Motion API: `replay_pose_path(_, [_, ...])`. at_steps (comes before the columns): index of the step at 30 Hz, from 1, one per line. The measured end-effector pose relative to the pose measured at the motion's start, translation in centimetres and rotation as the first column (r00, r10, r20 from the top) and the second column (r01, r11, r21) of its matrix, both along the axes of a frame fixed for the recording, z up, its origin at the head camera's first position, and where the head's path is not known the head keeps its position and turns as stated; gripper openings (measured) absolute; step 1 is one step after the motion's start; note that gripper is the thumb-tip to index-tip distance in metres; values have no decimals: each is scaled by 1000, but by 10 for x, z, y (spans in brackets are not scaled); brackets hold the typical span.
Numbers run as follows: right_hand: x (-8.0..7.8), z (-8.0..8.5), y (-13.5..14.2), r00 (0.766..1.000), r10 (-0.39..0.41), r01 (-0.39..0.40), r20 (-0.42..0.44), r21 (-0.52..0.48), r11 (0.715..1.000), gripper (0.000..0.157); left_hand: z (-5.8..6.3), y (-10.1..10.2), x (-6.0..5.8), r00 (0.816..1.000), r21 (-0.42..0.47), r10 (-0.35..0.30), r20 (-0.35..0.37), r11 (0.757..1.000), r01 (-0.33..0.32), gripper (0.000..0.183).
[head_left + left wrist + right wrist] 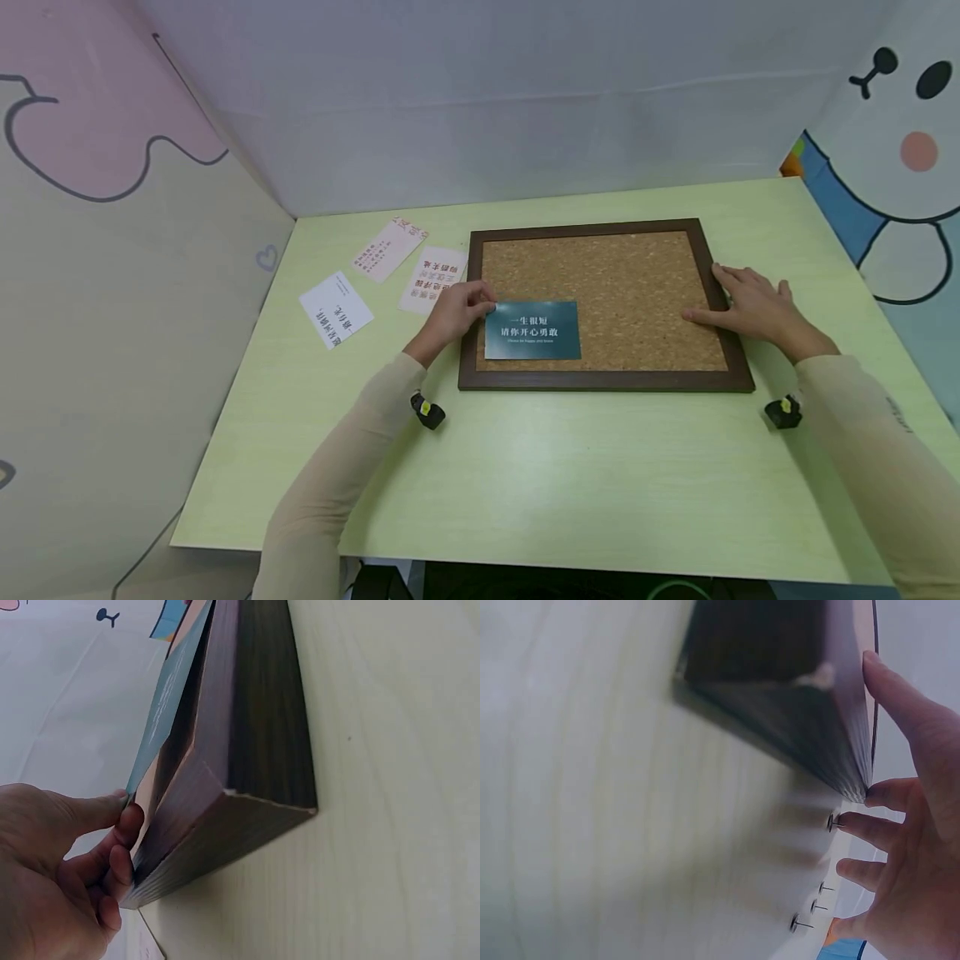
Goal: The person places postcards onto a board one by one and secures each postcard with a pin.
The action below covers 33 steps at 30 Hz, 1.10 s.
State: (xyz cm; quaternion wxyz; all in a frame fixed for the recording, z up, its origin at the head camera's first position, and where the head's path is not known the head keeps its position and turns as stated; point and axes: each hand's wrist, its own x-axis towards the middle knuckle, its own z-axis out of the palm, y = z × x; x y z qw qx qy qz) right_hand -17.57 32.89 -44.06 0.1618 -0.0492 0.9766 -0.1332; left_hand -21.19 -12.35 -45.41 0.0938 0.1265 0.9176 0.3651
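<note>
A brown-framed cork board (600, 283) lies on the table. Over its lower left part is a dark teal card (532, 343) with white lettering. My left hand (459, 312) pinches the card's upper left corner between thumb and index finger; in the left wrist view the card (169, 697) slants above the frame (217, 750). My right hand (753, 304) rests at the frame's right side, thumb over the top face and fingers spread along the outer edge. Several push pins (801, 923) stand points-up on the table near those fingertips in the right wrist view.
Left of the board lie three light printed cards: a white one (336, 310), a pinkish one (390, 249) and another (433, 277) close to the frame. A pale curtain (525, 142) hangs behind the table (585, 475), whose front edge faces me.
</note>
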Motion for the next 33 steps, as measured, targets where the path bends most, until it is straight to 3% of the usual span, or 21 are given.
replay_pose_path(6, [0, 0, 1, 1000, 1, -1, 0, -1, 1000, 114, 2, 1, 6, 1000, -34, 7, -1, 999, -7, 3])
replay_pose_path(20, [2, -1, -1, 1000, -9, 9, 5, -9, 1000, 114, -1, 11, 13, 998, -206, -25, -57, 979, 13, 9])
replay_pose_path(27, [1, -1, 0, 1000, -12, 12, 4, -16, 1000, 115, 2, 14, 14, 991, -301, -59, -119, 954, 21, 12])
replay_pose_path(33, [1, -2, -1, 1000, -15, 15, 4, -11, 1000, 115, 3, 16, 17, 986, -322, -65, -154, 947, 12, 11])
